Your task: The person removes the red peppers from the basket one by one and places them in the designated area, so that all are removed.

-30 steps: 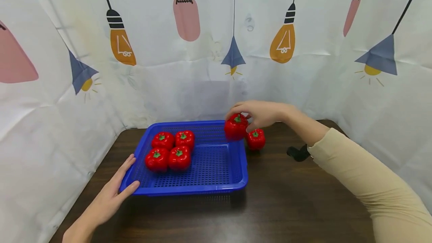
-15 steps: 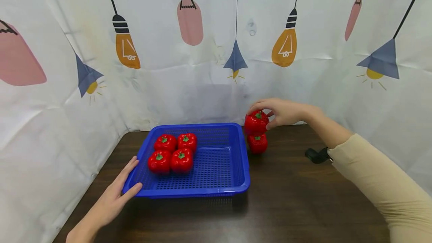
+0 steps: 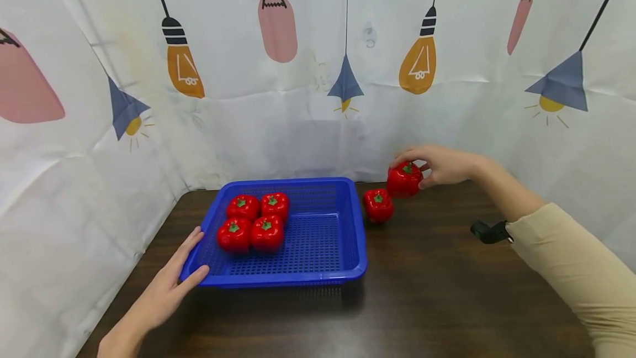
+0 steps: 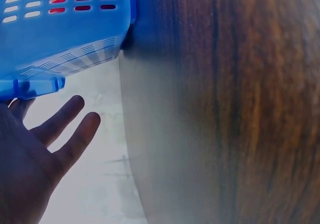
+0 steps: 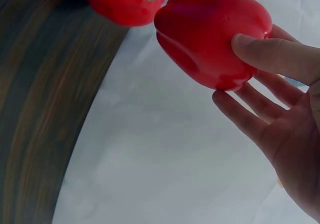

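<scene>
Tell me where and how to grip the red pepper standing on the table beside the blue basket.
Take the red pepper by its rounded near and far sides, probably best from above: it stands stem up, its top exposed, and the blue basket sits close on its left.

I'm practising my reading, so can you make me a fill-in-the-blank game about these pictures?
The right hand holds a pepper whose colour is ____.
The left hand touches a basket whose colour is ____.
Inside the basket, the number of peppers is ____.
Counting every pepper in the head view gives ____.
Missing words: red, blue, four, six.
</scene>
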`<state>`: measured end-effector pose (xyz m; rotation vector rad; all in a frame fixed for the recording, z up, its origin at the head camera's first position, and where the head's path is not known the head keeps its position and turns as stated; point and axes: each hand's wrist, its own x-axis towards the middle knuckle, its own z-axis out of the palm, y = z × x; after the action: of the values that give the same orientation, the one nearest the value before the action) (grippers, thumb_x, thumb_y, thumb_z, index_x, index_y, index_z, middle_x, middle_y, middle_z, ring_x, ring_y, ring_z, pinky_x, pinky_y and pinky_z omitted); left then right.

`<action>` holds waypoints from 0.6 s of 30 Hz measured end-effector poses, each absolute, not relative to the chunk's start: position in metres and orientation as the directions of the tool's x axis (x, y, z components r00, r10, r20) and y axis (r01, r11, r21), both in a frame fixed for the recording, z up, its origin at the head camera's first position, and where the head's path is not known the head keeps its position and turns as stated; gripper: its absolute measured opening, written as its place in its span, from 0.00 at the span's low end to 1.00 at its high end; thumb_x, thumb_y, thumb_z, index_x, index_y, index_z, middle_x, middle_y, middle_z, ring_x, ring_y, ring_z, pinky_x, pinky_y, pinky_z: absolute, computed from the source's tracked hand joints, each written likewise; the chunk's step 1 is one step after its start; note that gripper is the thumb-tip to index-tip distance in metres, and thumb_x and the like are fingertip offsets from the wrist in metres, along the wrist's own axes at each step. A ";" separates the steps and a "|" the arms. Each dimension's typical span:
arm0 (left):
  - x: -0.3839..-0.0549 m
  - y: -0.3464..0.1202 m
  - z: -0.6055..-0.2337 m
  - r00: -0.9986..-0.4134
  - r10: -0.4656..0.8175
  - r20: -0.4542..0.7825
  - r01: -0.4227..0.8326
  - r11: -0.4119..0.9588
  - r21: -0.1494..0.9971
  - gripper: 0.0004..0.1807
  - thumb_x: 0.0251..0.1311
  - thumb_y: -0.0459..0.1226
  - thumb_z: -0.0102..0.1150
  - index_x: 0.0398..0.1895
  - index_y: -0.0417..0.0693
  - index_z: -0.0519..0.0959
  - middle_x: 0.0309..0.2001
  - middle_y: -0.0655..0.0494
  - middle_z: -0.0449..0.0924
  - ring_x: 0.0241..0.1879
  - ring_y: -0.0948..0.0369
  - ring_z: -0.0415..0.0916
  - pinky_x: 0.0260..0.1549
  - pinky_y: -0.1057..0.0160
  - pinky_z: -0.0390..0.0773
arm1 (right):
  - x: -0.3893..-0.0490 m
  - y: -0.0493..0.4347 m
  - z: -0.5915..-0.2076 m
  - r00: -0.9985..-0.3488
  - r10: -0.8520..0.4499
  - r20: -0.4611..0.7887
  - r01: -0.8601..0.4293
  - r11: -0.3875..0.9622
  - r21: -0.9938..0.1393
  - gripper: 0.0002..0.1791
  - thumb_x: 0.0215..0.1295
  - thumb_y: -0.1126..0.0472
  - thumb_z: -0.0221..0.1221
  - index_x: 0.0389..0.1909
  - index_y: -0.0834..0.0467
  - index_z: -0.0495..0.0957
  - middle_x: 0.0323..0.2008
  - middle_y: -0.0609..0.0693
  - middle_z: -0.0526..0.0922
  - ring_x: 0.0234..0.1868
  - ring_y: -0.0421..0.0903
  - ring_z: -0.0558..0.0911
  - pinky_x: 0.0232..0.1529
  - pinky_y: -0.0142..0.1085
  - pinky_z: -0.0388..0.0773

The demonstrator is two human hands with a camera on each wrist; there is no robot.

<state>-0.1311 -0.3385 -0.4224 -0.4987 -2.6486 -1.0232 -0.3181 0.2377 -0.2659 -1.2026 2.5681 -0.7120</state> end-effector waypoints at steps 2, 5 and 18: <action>-0.132 -0.337 -0.423 -0.906 0.225 0.357 0.407 0.692 0.596 0.40 0.73 0.35 0.58 0.83 0.55 0.53 0.82 0.51 0.46 0.74 0.77 0.42 0.60 0.85 0.46 | -0.318 0.244 -0.269 -0.649 -0.761 0.009 -0.654 0.552 -0.518 0.34 0.55 0.78 0.68 0.64 0.57 0.77 0.66 0.55 0.74 0.67 0.60 0.68 0.57 0.60 0.76; -0.132 -0.337 -0.423 -0.904 0.228 0.361 0.412 0.692 0.593 0.40 0.73 0.35 0.58 0.83 0.55 0.53 0.82 0.51 0.46 0.74 0.77 0.42 0.60 0.85 0.46 | -0.318 0.250 -0.273 -0.660 -0.751 0.013 -0.646 0.559 -0.521 0.34 0.53 0.79 0.68 0.63 0.57 0.78 0.66 0.55 0.74 0.67 0.60 0.69 0.56 0.59 0.77; -0.132 -0.338 -0.425 -0.903 0.222 0.367 0.411 0.691 0.595 0.40 0.72 0.34 0.58 0.83 0.55 0.54 0.82 0.49 0.47 0.74 0.77 0.42 0.60 0.84 0.46 | -0.319 0.262 -0.301 -0.691 -0.723 -0.013 -0.621 0.603 -0.500 0.35 0.53 0.80 0.67 0.63 0.55 0.79 0.67 0.58 0.73 0.67 0.64 0.68 0.50 0.52 0.82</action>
<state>-0.1320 -0.3379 -0.4248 -0.5045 -2.6364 -1.0219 -0.3191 0.2619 -0.3007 -1.1125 2.6156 -0.6938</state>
